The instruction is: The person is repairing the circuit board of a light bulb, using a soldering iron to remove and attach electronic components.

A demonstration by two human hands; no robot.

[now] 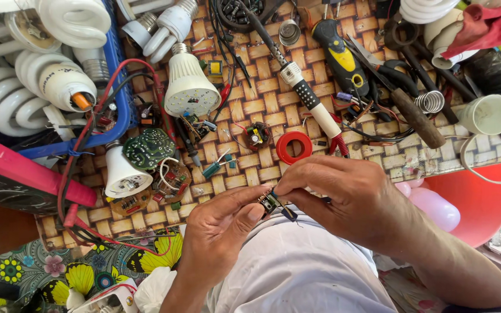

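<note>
My left hand and my right hand meet above my lap, at the near edge of a woven mat. Between their fingertips they pinch a small dark electronic part with thin wire legs. Both hands grip it, the left from below, the right from above. A red tape ring lies on the mat just beyond my right hand. Small round circuit boards and loose components lie to the left of my hands.
A blue basket of spiral lamps stands at far left. LED bulbs, a soldering iron, a yellow-black screwdriver, scissors, a white cup and red and black wires crowd the mat. A red bowl sits at right.
</note>
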